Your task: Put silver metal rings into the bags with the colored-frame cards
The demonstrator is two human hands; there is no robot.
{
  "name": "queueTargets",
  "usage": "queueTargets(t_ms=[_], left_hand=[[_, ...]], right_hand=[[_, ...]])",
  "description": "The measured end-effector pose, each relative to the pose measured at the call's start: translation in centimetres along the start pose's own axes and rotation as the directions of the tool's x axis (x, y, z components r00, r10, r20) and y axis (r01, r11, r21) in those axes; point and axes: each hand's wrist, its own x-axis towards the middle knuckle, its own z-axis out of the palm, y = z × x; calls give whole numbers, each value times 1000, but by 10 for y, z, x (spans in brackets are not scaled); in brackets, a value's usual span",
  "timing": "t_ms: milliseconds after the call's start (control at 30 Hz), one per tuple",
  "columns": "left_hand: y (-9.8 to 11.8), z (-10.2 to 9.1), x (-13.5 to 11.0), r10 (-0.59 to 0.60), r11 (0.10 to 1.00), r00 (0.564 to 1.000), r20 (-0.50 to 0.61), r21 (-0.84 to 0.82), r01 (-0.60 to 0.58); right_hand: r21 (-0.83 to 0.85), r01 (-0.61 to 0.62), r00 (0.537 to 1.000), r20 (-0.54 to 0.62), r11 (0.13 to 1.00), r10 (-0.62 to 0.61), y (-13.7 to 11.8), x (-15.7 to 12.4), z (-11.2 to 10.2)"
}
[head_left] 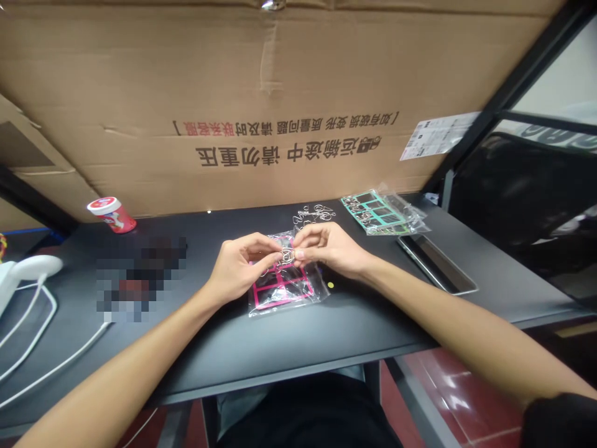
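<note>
Between my two hands, small silvery metal rings [286,254] are pinched at the fingertips, just above a clear plastic bag. My left hand [245,264] grips them from the left, thumb and fingers closed. From the right, my right hand [329,249] does the same. Exactly how the rings link is too small to tell. Under the hands lies the bag with a pink grid-shaped frame [280,294] in it, partly covered by my fingers. Right behind my right hand is a loose heap of metal wire pieces and rings [317,214] on the black table.
More clear bags with green frames [377,211] lie at the back right, beside a phone-like slab [436,264]. A red-and-white tub [112,214] stands back left, near a blurred-out object [140,280] and white cables [69,361]. A cardboard wall [280,74] closes off the table's rear.
</note>
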Motion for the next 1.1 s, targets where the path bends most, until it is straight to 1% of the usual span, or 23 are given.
queueTargets(t_ms=[100,200,267,333,400,533,700,767,833,933,1033,1100], left_hand=[[-1,-1,0,-12,1000,1000,-6,-9,12],[0,-1,2,-51,998,999,-8,-48,51],[2,-1,4,-120,987,992,26,-104,122],[4,0,5,-196,964,977,84,-169,207],[5,0,6,-233,942,965,122,-217,255],[5,1,4,-189,959,974,122,-191,210],[4,2,2,-149,972,987,63,-175,158],[5,2,2,-143,973,988,56,-176,151],[5,2,2,-153,971,986,63,-176,162],[6,2,2,-198,962,978,68,-177,207],[6,2,2,-232,958,972,43,-162,236],[6,2,3,-235,960,972,27,-151,237]], right_hand=[[-36,-7,1000,-20,999,7,-2,-1,0],[-61,-1,1000,-3,998,0,-4,-1,0],[-68,-2,1000,17,998,4,-4,-1,0],[-77,1,1000,28,997,2,-2,-1,0],[-89,9,1000,20,996,-8,0,0,-2],[-116,25,1000,-10,993,-26,2,2,-5],[-114,39,999,-20,993,-42,1,3,-6],[-110,37,999,-35,993,-41,1,3,-5],[-113,41,998,-38,993,-46,2,3,-5],[-123,50,998,-41,991,-55,1,3,-4],[-140,46,997,-58,989,-54,-1,2,-4],[-143,37,997,-64,989,-47,-2,2,-4]])
